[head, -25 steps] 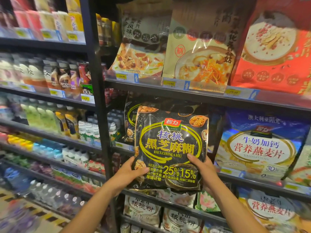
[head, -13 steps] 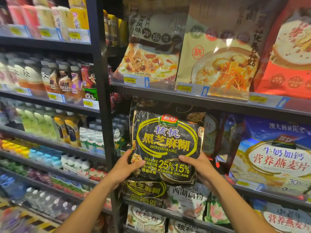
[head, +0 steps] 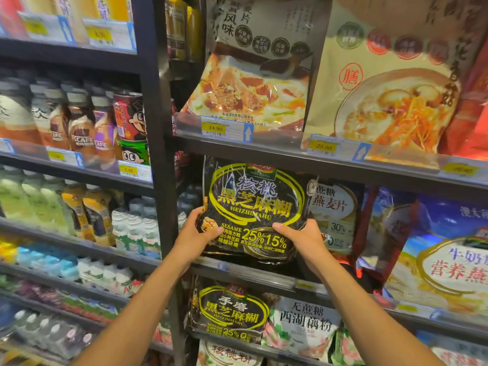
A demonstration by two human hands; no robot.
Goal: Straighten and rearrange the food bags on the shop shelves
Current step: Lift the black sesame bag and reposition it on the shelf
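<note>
A black sesame-paste bag (head: pixel 256 204) with yellow rings and lettering stands at the left end of the middle shelf (head: pixel 264 276), its top tucked under the shelf above. My left hand (head: pixel 196 235) grips its lower left corner, thumb on the front. My right hand (head: pixel 301 237) grips its lower right edge the same way. Beside it on the right stand a white oat bag (head: pixel 334 207) and a blue oat bag (head: pixel 443 249). A second black sesame bag (head: pixel 227 310) sits on the shelf below.
Large soup-mix bags (head: pixel 258 83) fill the upper shelf behind price tags (head: pixel 215 128). A dark upright post (head: pixel 158 154) divides this bay from the drinks shelves (head: pixel 74 133) on the left. A white lotus-powder bag (head: pixel 303 326) stands at lower right.
Both hands have pushed the black sesame bag up and back into the middle shelf; its top now sits under the shelf above. The view has moved closer.
</note>
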